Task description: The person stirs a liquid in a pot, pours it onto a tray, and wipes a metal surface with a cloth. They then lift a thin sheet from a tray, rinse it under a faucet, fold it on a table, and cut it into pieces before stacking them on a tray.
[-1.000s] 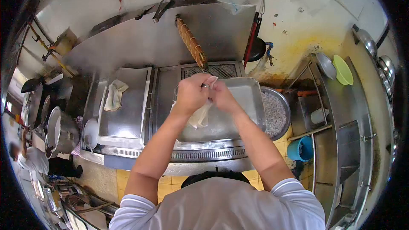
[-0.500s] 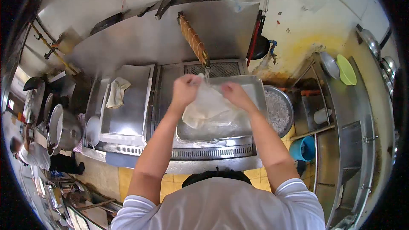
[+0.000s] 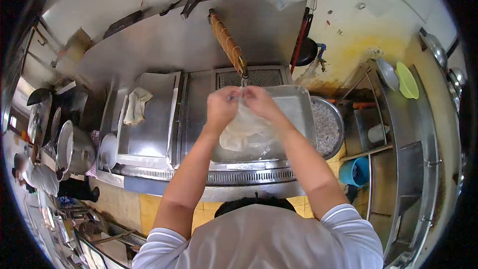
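Observation:
A wet, off-white cloth (image 3: 240, 132) hangs bunched from my hands, its lower part lying in a rectangular metal tray (image 3: 300, 114). My left hand (image 3: 222, 108) grips the top of the cloth with curled fingers. Close beside it, almost touching, my right hand (image 3: 260, 102) is closed on the same upper end, its fingertips blurred. Just above both hands is the mouth of a tap pipe (image 3: 229, 45) wrapped in brown material. Shallow water shows in the tray around the cloth.
Right of the tray sits a round metal basin (image 3: 326, 128) of whitish pieces. A folded cloth (image 3: 137, 105) lies on the left steel counter. Below right is a blue bucket (image 3: 354, 172); a green bowl (image 3: 407, 80) rests on the right shelf. Another person (image 3: 42, 177) is at far left.
My hands have come together at the top of the cloth, the right one moving left. The cloth, spread wider before, is now gathered and narrower.

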{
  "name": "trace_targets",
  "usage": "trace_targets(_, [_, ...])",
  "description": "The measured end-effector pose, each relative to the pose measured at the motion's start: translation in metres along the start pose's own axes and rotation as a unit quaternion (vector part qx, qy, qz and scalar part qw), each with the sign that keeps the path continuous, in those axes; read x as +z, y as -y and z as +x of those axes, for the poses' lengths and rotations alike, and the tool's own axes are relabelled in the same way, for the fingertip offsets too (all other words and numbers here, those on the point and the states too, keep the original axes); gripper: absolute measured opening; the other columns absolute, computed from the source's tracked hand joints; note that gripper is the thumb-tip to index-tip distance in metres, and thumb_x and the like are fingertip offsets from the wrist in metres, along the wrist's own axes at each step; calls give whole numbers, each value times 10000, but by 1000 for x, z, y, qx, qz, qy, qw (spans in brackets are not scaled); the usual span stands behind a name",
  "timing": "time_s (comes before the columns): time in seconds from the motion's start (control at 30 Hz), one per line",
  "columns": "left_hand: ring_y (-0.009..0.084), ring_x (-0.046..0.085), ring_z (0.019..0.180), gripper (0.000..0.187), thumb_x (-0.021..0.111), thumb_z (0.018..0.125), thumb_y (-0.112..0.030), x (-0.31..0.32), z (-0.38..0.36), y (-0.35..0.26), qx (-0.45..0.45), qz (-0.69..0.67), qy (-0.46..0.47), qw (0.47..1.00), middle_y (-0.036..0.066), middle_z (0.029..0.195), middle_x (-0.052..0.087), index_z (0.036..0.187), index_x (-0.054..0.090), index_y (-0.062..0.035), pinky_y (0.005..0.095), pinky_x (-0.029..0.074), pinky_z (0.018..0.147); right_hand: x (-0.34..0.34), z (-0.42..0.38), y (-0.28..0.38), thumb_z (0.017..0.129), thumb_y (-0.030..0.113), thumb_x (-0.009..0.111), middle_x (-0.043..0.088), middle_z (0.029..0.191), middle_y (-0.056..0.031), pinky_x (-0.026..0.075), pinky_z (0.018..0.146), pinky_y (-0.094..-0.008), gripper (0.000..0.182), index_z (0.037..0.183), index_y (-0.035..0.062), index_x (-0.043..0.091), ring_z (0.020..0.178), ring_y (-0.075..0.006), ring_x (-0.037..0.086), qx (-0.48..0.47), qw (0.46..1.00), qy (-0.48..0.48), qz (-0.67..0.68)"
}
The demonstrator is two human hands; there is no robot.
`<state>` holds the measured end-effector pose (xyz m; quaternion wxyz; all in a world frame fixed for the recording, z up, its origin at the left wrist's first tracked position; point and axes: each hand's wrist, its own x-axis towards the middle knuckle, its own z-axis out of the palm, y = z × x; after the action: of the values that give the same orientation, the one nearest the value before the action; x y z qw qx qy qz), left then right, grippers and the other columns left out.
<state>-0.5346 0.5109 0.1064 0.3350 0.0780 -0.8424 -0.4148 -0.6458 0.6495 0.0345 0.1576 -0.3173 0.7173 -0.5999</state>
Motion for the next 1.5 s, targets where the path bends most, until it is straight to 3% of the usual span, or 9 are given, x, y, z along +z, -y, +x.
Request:
trace_targets(0.33, [193,740,887,223,646,830,66,-64,0,13,-85,5,-73,994,164,943,771,991,774,-20,341,568,812,-62,-20,-39,875,50,603,733,868,-142,543,832,-390,184,999,-33,711,846,-229,675,9,903,89,-420])
trace_targets(0.47, [263,752,901,199,661,824,35,-16,-14,-9,16,42,-16,999,162,969,772,977,775,-22,356,575,832,24,7,26,869,167,647,714,933,-250,539,796,-428,215,978,-12,697,838,-327,696,-91,994,13,65])
trace_targets(0.7, [190,714,799,233,612,796,78,-112,9,-6,-78,5,-127,989,141,875,767,977,752,34,335,561,802,-68,-34,-68,836,56,585,716,954,-248,550,830,-455,159,910,13,719,932,-418,696,44,955,-22,-294])
trace_targets(0.8, [258,752,830,233,630,783,53,-82,-13,30,-43,67,-103,992,174,892,762,975,756,12,371,574,807,-79,-21,-51,838,27,585,711,806,-184,530,747,-383,188,975,-7,708,803,-220,673,106,919,107,-364])
trace_targets(0.93, [314,747,894,327,582,724,85,-30,-17,-9,28,50,-9,998,181,942,762,974,768,-13,384,582,831,19,-15,59,840,10,575,722,846,-188,527,771,-392,196,984,-10,706,830,-182,671,-54,996,55,44])
trace_targets(1.03, [233,739,876,366,533,736,134,-84,5,-11,21,53,-99,993,152,951,771,982,768,0,342,571,833,-11,-27,-19,850,55,590,728,1008,-237,547,841,-437,202,986,38,738,934,-372,707,43,987,48,-148])
trace_targets(1.2, [206,732,861,266,603,789,91,-103,-12,28,-56,77,-107,990,139,916,768,988,758,6,322,555,825,-93,-31,-55,853,84,586,717,836,-166,533,753,-424,150,907,6,702,788,-264,688,56,857,103,-502])
trace_targets(1.33, [312,749,882,227,662,787,27,-30,-18,-5,28,75,-3,997,167,959,765,979,773,-16,372,576,830,3,4,18,864,165,605,722,834,-155,542,705,-408,217,954,4,719,777,-237,690,-141,990,-16,3])
trace_targets(1.5, [213,736,854,295,580,761,96,-98,23,-27,14,-6,-131,991,138,910,772,979,761,18,332,572,835,0,-23,-37,856,95,554,705,800,-214,548,736,-443,234,986,-29,705,793,-313,702,38,976,47,-211])
